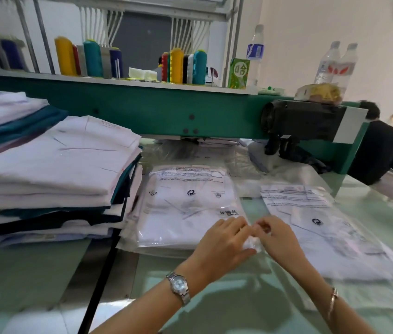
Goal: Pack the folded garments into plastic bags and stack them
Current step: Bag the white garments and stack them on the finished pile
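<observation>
Two piles plus one single on the tabletop (34, 273).

- Biggest: unpacked folded garments (53, 165), far left, stacked high in white and dark layers. Likely the feed pile, parked within reach of the left arm.
- Centre: bagged stack (186, 208), print side up, edges roughly squared. Looks like the output pile.
- Right: single bagged garment (323, 232), lying flat and apart from the stack, so probably just sealed and not yet stacked.
- Left hand (222, 242) and right hand (277, 237) meet between the two, fingers curled in, both pinching a small crumpled white scrap (252, 244). Too blurred to identify; my guess is a peel-off liner from a bag flap, balled up to keep it off the bags.

Next call: bin the scrap, move the single onto the stack.
</observation>
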The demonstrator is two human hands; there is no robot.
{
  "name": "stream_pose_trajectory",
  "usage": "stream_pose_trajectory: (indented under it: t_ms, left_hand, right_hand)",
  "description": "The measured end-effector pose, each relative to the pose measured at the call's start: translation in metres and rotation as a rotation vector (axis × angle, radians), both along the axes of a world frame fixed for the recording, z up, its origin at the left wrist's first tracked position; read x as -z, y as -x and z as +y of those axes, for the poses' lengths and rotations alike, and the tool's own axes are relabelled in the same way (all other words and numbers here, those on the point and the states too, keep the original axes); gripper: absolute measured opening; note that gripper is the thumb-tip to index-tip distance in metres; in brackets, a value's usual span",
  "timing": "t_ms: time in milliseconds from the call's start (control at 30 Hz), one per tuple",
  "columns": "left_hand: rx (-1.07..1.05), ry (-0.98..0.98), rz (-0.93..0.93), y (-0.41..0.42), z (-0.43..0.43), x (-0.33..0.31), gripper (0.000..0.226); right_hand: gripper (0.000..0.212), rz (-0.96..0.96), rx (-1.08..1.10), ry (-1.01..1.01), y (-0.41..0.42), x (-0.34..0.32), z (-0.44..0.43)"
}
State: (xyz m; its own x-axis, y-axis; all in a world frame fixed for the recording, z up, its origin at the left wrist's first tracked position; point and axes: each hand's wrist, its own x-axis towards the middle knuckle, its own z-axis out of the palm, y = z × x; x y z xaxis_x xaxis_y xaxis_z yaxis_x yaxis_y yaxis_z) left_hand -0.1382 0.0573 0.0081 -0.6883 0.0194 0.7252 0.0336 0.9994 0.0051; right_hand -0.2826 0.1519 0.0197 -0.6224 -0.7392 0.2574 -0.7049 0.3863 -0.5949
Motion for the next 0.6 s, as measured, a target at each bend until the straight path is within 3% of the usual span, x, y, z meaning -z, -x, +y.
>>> stream_pose_trajectory:
  t_ms: [133, 300, 600]
  left_hand:
    - [-0.012, -0.025, -0.071, -0.001, -0.008, 0.006, 0.012]
    - [0.044, 0.035, -0.045, 0.003, -0.011, 0.011, 0.01]
    - [-0.102, 0.067, 0.074, 0.018, -0.008, 0.026, 0.02]
  right_hand:
    - [0.034, -0.283, -0.039, -0.052, 0.01, 0.011, 0.017]
    - [0.031, -0.531, -0.055, -0.052, 0.015, 0.013, 0.025]
    - [0.023, -0.687, -0.153, -0.015, 0.013, 0.018, 0.022]
